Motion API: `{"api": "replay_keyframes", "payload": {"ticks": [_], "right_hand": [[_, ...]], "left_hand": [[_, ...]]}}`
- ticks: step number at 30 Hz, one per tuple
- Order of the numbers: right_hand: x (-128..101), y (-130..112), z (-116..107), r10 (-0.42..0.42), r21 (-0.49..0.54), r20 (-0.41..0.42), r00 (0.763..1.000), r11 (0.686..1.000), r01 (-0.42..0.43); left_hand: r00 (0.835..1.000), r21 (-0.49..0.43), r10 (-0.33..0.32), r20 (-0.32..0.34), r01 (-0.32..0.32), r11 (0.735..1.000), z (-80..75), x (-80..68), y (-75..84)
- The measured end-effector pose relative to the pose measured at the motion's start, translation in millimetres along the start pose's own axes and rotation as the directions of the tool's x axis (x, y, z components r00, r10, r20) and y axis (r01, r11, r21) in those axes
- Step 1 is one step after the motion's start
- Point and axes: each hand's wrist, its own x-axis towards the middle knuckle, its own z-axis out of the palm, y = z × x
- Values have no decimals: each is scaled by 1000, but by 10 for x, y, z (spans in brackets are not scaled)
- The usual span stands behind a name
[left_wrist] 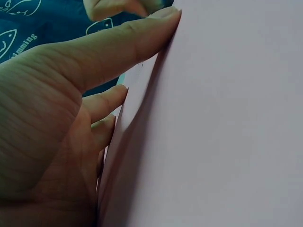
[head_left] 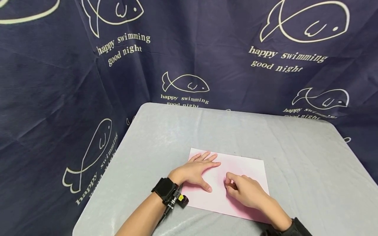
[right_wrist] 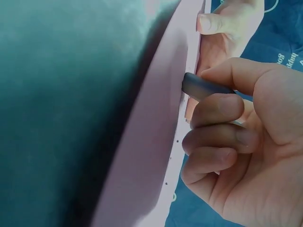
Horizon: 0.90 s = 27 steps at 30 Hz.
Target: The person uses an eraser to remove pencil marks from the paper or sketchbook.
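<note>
A sheet of pale pink paper [head_left: 245, 165] lies on the table. My left hand [head_left: 195, 172] rests spread on its left part, fingers straight and thumb held apart. In the left wrist view the thumb's tip [left_wrist: 163, 16] touches the sheet. My right hand [head_left: 246, 191] is over the sheet's right half with its fingers curled. The right wrist view shows it pinching a small dark grey eraser-like block [right_wrist: 203, 87] between thumb and forefinger, one end against the paper. In the head view the fingers mostly hide the block.
A grey cloth covers the table [head_left: 165, 137]. Behind and to the left hangs a dark blue curtain [head_left: 230, 82] with white fish drawings and lettering. Small dark specks dot the paper near the right hand. A black wrist camera [head_left: 183, 200] sits at the left wrist.
</note>
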Motion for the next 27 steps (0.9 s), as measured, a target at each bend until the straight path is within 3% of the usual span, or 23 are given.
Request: {"api": "replay_keyframes", "payload": {"ticks": [12, 22, 27], "right_hand": [[-126, 48, -63, -7, 57, 86, 996, 998, 2], [241, 112, -98, -68, 86, -37, 997, 994, 71], [381, 94, -20, -54, 55, -23, 998, 997, 55]], "left_hand": [[1000, -2, 1, -8, -1, 1000, 1, -10, 22], [1000, 4, -8, -1, 8, 1000, 4, -18, 14], [1000, 14, -7, 0, 7, 1000, 4, -16, 11]]}}
